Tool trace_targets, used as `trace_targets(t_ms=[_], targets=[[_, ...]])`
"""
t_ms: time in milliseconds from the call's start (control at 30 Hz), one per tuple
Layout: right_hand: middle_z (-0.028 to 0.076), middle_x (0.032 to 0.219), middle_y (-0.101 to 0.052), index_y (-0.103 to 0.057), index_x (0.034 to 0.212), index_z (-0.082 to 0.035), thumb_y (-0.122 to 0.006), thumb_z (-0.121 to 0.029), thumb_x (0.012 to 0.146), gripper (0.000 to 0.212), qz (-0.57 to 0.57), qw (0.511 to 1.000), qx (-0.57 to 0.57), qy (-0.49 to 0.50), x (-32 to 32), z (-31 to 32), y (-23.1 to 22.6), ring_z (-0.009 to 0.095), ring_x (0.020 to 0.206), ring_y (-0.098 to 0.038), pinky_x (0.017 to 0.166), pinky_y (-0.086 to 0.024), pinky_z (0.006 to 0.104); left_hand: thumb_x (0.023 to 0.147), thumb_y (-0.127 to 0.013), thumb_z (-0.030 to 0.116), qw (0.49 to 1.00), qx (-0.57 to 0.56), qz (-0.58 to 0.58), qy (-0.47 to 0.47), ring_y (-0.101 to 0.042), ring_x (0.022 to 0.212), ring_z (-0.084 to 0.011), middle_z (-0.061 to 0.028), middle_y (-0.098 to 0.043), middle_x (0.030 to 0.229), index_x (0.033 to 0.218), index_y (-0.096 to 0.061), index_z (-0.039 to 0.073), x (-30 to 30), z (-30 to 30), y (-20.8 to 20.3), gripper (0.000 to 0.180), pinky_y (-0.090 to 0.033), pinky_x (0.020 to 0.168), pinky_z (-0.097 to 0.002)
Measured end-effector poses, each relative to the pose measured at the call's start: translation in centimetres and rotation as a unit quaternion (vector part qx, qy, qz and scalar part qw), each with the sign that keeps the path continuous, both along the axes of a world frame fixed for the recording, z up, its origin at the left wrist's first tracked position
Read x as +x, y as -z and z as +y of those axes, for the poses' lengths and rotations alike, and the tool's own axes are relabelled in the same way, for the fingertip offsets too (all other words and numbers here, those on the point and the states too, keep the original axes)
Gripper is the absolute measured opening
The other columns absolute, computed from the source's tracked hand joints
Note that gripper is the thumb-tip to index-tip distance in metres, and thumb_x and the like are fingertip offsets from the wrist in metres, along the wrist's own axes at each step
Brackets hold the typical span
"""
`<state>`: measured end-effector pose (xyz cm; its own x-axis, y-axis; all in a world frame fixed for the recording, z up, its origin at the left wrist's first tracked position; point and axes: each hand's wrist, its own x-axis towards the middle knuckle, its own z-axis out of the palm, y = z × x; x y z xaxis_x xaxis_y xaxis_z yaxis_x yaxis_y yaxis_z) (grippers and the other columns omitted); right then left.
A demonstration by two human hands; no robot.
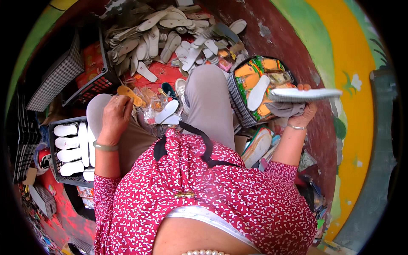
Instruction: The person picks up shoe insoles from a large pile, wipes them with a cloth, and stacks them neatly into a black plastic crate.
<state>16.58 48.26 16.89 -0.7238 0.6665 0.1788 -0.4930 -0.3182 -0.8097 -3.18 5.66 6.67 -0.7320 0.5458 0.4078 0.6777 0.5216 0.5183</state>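
Note:
My right hand (309,111) grips a long white shoe sole (308,93), held edge-on, with fingertips over its far side. A crumpled grey cloth (284,109) hangs under the sole against the same hand; whether the two are joined I cannot tell. Below them, a loose white insole (258,93) lies on a checked basket (240,104) of packaged orange insoles (250,80). Over my left knee, my left hand (114,121) has its fingers curled in, and what they hold, if anything, is hidden. Just beyond its fingertips is an orange-tan insole (131,96).
A large heap of pale insoles (148,40) covers the far floor. Left of me stands a dark crate (53,140) of white soles (68,143); a black crate (100,80) is farther off. White insoles (167,112) and plastic wrappers lie between my legs. A painted wall (314,55) curves along the right.

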Motion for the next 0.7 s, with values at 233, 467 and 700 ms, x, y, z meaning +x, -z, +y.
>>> trace_targets(t_ms=[233, 467, 700], targets=[[0.005, 0.075, -0.062, -0.056, 0.097, 0.003, -0.057, -0.013, 0.08, 0.023, -0.185, 0.914, 0.087, -0.351, -13.7, -14.3, -1.0, 0.006, 0.045, -0.049, 0.044, -0.04, 0.0173, 0.095, -0.042, 0.026, 0.766, 0.422, -0.467, 0.127, -0.054, 0.102, -0.0176, -0.01, -0.056, 0.113, 0.119, -0.048, -0.001, -0.7, 0.5, -2.6, 0.036, -0.044, 0.086, -0.0298], [0.007, 0.088, -0.063, -0.051, 0.116, 0.007, -0.055, -0.011, 0.086, 0.035, -0.178, 0.844, 0.2, -0.465, -18.2, -25.8, 3.6, 0.007, 0.075, -0.057, 0.065, -0.046, 0.0193, 0.091, -0.05, 0.01, 0.715, 0.548, -0.432, 0.048, -0.05, 0.109, -0.0156, -0.0102, -0.046, 0.125, 0.138, -0.026, 0.005, 0.9, -0.1, -5.5, 0.053, -0.043, 0.091, -0.03], [0.019, 0.106, -0.06, -0.019, 0.136, 0.009, -0.052, -0.019, 0.091, 0.063, -0.182, 0.833, 0.306, -0.424, -15.6, -27.2, 5.7, 0.02, 0.093, -0.06, 0.077, -0.047, 0.0283, 0.09, -0.047, 0.01, 0.575, 0.678, -0.458, 0.011, -0.053, 0.108, -0.0216, -0.0143, -0.047, 0.124, 0.139, -0.02, 0.005, 2.2, -0.7, -1.9, 0.056, -0.046, 0.09, -0.0347]])
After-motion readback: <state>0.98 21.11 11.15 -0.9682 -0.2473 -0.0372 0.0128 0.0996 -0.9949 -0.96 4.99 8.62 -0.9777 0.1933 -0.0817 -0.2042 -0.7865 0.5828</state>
